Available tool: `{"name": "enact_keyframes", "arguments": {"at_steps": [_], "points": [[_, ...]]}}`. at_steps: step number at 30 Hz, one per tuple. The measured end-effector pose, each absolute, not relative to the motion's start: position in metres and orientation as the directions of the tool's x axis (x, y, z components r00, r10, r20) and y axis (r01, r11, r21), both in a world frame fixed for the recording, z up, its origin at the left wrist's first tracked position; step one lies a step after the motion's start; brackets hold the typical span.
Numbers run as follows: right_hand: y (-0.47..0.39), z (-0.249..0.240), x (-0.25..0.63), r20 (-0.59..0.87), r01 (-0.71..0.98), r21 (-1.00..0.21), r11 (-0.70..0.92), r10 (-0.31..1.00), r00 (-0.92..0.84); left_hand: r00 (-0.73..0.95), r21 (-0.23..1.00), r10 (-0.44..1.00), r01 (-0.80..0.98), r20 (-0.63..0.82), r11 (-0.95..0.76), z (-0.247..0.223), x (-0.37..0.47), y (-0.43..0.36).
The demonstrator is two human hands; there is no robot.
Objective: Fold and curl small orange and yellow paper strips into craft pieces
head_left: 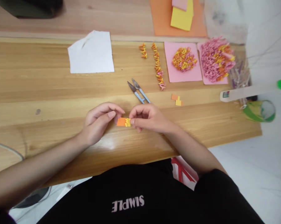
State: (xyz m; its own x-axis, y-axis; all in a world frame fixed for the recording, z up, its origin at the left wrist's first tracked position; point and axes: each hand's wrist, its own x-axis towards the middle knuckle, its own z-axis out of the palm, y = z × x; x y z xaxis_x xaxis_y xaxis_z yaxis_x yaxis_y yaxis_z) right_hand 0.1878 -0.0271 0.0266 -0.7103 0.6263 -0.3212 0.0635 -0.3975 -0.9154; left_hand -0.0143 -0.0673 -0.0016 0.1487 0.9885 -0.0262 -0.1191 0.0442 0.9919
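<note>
Orange strip (121, 121) | axis crosswise, yellow end (127, 122) rightward | right hand (149, 117) pinching it | left hand (97, 124) curled, grip unclear

Far left, I record a thin pale grey cable (8, 148) curving over the light-brown wooden tabletop (49, 90). Upper left: a dark, blurred object (35, 7), cut off by the view's edge; I cannot identify it. Below the table edge, lower left, I observe a rounded black object (34, 198), partly hidden, near a small white item (65, 191) on the pale floor (254, 174). Below the near edge, right of centre: a red-and-white item (182, 171), partly covered.
</note>
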Motion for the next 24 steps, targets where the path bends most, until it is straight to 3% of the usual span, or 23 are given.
{"name": "enact_keyframes", "arguments": {"at_steps": [4, 9, 13, 24], "points": [[-0.028, 0.03, 0.189, -0.249, 0.018, -0.948, -0.317, 0.707, -0.662, 0.173, 0.996, 0.984, -0.074, -0.033, 0.046, 0.0, -0.015, -0.07], [-0.03, 0.031, 0.187, -0.092, 0.154, -0.988, -0.006, 0.823, -0.56, 0.159, 1.0, 0.987, -0.011, 0.001, 0.001, 0.008, -0.011, -0.069], [-0.031, 0.026, 0.187, 0.004, 0.231, -0.961, 0.152, 0.843, -0.538, 0.141, 0.999, 0.99, 0.027, 0.026, -0.03, 0.014, -0.007, -0.066], [-0.031, 0.021, 0.187, 0.204, 0.254, -0.89, 0.379, 0.828, -0.522, 0.064, 0.994, 0.998, 0.105, -0.017, 0.011, 0.02, -0.002, -0.067]]}}
